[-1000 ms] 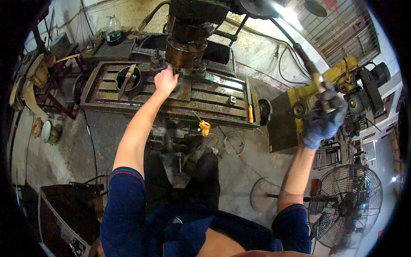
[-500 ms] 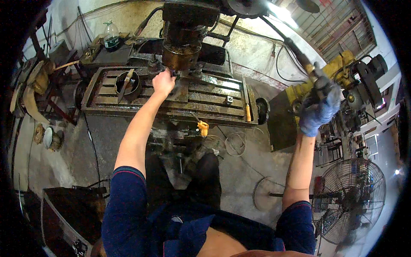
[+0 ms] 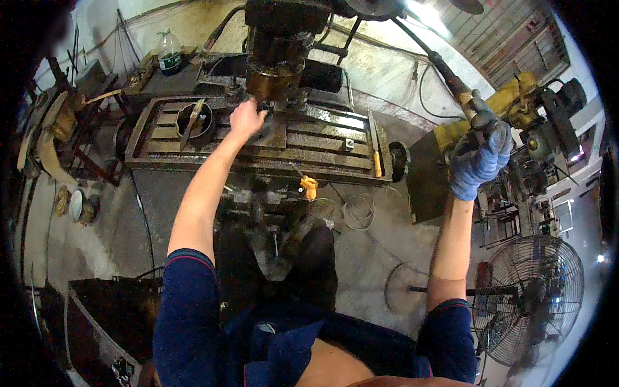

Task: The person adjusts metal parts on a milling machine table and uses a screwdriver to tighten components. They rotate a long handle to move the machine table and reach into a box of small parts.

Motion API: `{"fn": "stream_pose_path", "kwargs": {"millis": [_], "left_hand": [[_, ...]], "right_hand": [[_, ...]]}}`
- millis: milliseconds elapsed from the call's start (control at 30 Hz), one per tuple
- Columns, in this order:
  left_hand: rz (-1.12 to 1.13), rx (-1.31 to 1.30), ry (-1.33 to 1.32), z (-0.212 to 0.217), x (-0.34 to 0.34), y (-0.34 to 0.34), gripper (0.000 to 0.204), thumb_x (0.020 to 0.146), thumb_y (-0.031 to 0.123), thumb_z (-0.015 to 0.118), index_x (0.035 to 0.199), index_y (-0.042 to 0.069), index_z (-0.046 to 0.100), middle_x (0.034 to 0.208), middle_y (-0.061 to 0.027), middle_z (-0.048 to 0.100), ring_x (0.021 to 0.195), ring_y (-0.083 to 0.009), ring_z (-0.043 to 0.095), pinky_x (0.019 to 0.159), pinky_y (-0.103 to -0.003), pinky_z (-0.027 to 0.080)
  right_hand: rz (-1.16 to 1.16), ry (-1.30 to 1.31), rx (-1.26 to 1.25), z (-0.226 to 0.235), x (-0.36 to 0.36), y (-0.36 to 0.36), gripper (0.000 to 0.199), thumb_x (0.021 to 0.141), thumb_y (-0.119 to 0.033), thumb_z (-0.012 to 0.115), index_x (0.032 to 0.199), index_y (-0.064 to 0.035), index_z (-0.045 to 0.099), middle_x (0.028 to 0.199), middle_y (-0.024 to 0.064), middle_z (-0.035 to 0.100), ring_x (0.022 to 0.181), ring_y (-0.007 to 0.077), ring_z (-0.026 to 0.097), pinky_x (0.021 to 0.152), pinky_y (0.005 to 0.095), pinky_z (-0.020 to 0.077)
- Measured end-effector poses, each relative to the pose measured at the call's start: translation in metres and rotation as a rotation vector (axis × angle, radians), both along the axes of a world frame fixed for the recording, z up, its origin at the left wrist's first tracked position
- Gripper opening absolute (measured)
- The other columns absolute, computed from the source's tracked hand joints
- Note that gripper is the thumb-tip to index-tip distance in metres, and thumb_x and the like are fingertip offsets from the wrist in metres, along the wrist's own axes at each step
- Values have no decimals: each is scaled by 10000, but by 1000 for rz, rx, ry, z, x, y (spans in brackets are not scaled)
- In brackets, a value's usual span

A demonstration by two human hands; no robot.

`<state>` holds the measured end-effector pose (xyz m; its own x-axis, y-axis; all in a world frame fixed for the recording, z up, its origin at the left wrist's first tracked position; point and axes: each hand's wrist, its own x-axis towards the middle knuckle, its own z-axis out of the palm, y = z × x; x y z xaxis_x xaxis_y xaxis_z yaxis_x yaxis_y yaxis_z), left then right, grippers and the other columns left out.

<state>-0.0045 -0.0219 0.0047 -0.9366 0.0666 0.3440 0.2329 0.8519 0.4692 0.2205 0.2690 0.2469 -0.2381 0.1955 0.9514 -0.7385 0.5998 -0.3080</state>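
Right of the spindle head point(image 3: 275, 79), our gloved right hand point(image 3: 480, 147) curls its fingers around the end of the long lever point(image 3: 446, 71), which looks stiff, perhaps greasy, and best held there. Our bare left hand point(image 3: 247, 119) is just below the spindle head; we cannot tell whether its fingers clamp anything.

A clear bottle point(image 3: 169, 57) stands on a dark desk point(image 3: 140, 89), back left; a caged fan point(image 3: 530, 302) at lower right; a pale cable point(image 3: 358, 215) coiled on the floor point(image 3: 364, 261).

Harsh glare from lamp point(image 3: 429, 17), dark curved edges
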Motion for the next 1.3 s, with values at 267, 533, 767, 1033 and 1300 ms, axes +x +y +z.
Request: {"fn": "stream_pose_path", "kwargs": {"millis": [267, 533, 767, 1033, 1300], "left_hand": [[-18, -44, 356, 43, 79, -96, 383, 768, 253, 628, 1104, 90, 544, 815, -119, 612, 748, -305, 593, 674, -408, 456], [32, -450, 184, 12, 88, -162, 385, 802, 245, 568, 1150, 96, 499, 822, -160, 609, 746, -342, 601, 702, -451, 446], [75, 398, 158, 20, 84, -142, 230, 854, 174, 510, 966, 6, 620, 798, -206, 626, 737, -327, 623, 655, -388, 479], [34, 466, 89, 10, 50, -48, 227, 849, 199, 511, 962, 46, 635, 849, -197, 623, 840, -350, 603, 709, -405, 473], [60, 463, 112, -8, 35, -9, 242, 834, 192, 511, 973, 33, 630, 859, -200, 624, 847, -353, 600, 726, -410, 474]], "right_hand": [[87, -23, -211, -13, 6, -10, 245, 804, -261, 529, 775, -18, 529, 806, 138, 571, 950, 312, 561, 935, 455, 360], [266, 0, -184, -9, -1, -5, 276, 814, -292, 539, 782, -17, 540, 804, 116, 573, 903, 281, 556, 877, 395, 381], [208, -4, -198, -6, 2, 3, 301, 834, -298, 516, 788, -2, 551, 819, 118, 582, 958, 313, 555, 924, 407, 384], [172, 38, -189, -15, 1, -9, 307, 842, -298, 527, 748, -5, 536, 812, 142, 601, 870, 260, 566, 885, 418, 381], [271, 85, -166, -23, -4, -6, 309, 845, -313, 530, 745, -21, 542, 723, 105, 563, 868, 275, 571, 925, 488, 359]]}}
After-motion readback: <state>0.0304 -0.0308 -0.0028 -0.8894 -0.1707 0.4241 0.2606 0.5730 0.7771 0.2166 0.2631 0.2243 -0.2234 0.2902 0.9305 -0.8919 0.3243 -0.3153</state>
